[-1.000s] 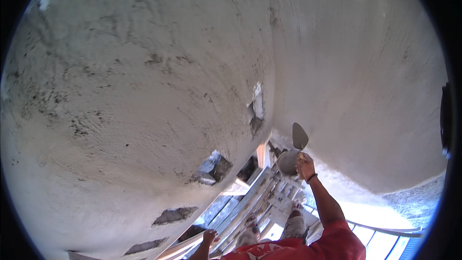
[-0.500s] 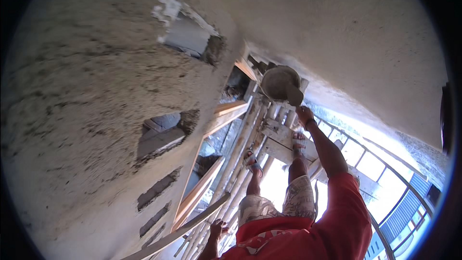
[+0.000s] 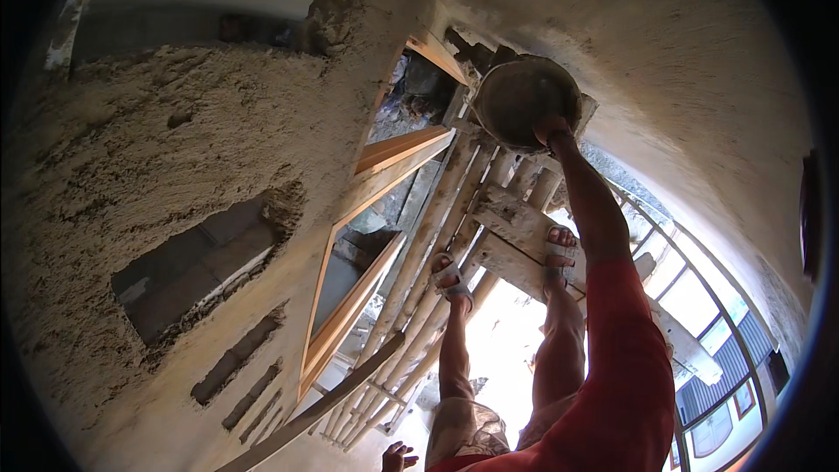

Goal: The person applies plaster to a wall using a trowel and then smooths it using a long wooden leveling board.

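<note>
My right arm stretches out to a round, dark grey basin [image 3: 516,100] at the far end of the planks. My right hand [image 3: 552,131] reaches over its near right rim, fingers curled; whatever they hold is hidden inside. The basin's inside looks dull and grey, its contents hard to make out. At the lower edge, my left hand [image 3: 398,457] hangs with its fingers apart and nothing in them. The nearest thing to it is a long wooden pole [image 3: 323,406] slanting up from the lower left.
My sandalled feet stand on poles [image 3: 419,253] and a plank [image 3: 516,218], with bright gaps between them. To the left rises a rough plastered wall [image 3: 192,140] with rectangular openings and a wooden frame [image 3: 398,153]. A smooth wall [image 3: 699,96] curves along the right, above a metal railing [image 3: 712,297].
My right hand has moved farther out, onto the basin. The flat grey tool seen at that hand no longer shows. My view has shifted closer to the basin; my left hand sits lower.
</note>
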A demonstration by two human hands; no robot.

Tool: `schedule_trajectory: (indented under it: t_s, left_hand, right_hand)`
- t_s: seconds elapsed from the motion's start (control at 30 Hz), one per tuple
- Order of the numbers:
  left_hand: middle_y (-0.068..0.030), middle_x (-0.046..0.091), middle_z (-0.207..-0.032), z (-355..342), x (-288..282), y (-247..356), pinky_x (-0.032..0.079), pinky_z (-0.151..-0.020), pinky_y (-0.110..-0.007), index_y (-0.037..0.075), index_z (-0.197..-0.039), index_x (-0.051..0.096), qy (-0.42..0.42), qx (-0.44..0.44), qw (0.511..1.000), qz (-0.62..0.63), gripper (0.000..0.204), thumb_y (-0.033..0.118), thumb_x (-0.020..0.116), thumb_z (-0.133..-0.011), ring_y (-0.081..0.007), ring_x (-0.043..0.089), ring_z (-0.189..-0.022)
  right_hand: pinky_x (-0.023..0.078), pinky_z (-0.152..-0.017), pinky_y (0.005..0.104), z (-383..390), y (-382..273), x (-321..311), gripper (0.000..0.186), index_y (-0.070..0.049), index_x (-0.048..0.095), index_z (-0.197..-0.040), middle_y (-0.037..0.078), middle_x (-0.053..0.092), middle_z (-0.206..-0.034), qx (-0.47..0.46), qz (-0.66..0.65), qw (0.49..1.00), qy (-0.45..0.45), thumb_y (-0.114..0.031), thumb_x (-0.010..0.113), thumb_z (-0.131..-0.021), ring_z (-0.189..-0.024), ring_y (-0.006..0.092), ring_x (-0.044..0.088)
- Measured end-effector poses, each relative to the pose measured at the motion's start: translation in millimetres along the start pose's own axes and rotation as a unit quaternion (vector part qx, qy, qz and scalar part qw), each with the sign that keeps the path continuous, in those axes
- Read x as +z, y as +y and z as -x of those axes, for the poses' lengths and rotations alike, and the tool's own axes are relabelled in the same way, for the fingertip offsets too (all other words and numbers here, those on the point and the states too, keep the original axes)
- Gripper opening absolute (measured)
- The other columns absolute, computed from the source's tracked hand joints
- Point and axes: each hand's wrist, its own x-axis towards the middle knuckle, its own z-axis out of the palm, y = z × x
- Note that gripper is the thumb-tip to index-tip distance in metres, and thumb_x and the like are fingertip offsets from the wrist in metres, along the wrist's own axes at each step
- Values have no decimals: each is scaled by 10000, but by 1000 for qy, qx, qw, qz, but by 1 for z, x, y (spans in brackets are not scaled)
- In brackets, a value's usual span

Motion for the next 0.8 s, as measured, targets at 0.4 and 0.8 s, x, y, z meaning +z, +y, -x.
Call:
schedule_trajectory:
  t_s: [0.4,0.8]
  left_hand:
    - [-112,607,-1006,13,12,46,504,-618,-384,114,-1255,462,-5,-2,1000,2,408,226,531,-868,-255,610,-718]
    - [-221,570,-1114,-19,-52,173,556,-671,-425,36,-1315,330,-80,202,975,-55,459,200,492,-918,-350,647,-805]
  right_hand:
    - [349,-362,275,104,16,-27,180,-68,546,-784,-5,422,-541,156,-674,722,1,-235,554,-850,-394,114,406]
    - [448,-436,249,244,-188,-279,290,-69,494,-1134,51,526,-707,68,-891,368,257,-166,477,-861,-518,130,511]
